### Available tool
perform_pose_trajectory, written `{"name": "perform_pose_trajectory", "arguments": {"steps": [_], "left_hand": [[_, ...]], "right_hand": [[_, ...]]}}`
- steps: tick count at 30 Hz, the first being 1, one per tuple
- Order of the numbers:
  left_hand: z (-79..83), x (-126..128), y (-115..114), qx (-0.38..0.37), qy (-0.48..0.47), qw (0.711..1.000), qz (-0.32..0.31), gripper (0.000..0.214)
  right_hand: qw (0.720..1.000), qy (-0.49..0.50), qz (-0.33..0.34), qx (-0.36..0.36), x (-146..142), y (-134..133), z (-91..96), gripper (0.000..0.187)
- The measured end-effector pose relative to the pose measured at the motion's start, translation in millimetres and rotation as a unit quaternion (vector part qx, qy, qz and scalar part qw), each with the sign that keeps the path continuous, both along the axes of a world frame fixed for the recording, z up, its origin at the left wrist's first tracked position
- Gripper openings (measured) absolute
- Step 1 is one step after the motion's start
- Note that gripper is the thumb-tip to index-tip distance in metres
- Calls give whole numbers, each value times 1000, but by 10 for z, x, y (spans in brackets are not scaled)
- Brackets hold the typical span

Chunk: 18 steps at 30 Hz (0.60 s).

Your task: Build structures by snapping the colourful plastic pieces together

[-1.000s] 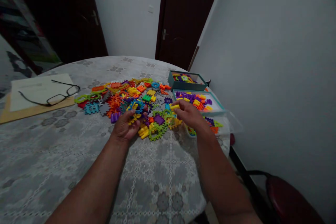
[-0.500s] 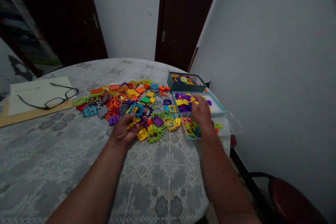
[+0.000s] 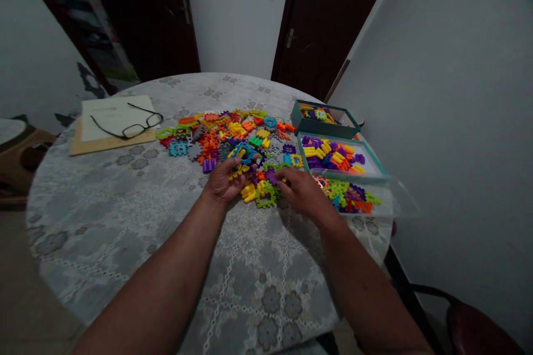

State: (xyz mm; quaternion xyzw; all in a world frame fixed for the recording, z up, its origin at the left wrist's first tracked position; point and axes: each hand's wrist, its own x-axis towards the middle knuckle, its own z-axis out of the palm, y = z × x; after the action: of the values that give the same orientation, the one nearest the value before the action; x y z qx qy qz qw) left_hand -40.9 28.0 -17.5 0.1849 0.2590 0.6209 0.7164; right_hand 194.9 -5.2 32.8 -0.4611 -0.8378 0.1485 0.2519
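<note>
Honestly can't read a single word here. The pale sheet [image 3: 117, 115] under the glasses [image 3: 134, 131] has some faint grey marks toward its far edge, but they're way too washed out to make out. Stuff on the shelf [image 3: 81, 14] beyond the glasses? Just dark blur.

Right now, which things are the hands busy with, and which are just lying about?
Busy with:
blue toothed piece, in the left hand
heap of bright pieces, by the right hand
probably peg tray, clear tub, dark box

Just lying about:
glasses
paper underneath
</note>
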Motion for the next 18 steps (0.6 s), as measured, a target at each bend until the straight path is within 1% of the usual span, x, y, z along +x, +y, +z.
{"name": "perform_pose_trajectory", "arguments": {"steps": [4, 6, 9, 12, 15, 18], "left_hand": [[18, 15, -10, 2, -8, 1000, 4, 37], [31, 17, -18, 3, -12, 1000, 10, 34], [33, 3, -19, 1, -15, 1000, 21, 35], [29, -16, -5, -13, -9, 1000, 18, 39], [62, -16, 2, -20, -8, 999, 28, 39], [139, 2, -22, -35, -13, 999, 40, 38]], "right_hand": [[997, -26, 71, 10, -237, -129, -52, 22], [995, -56, 87, 6, -382, -190, -97, 25], [989, -130, 72, -3, -582, -262, -174, 32], [981, -190, 43, -5, -703, -290, -223, 36], [978, -206, 24, -6, -732, -281, -230, 35], [979, -203, 7, -9, -715, -273, -210, 35]]}}
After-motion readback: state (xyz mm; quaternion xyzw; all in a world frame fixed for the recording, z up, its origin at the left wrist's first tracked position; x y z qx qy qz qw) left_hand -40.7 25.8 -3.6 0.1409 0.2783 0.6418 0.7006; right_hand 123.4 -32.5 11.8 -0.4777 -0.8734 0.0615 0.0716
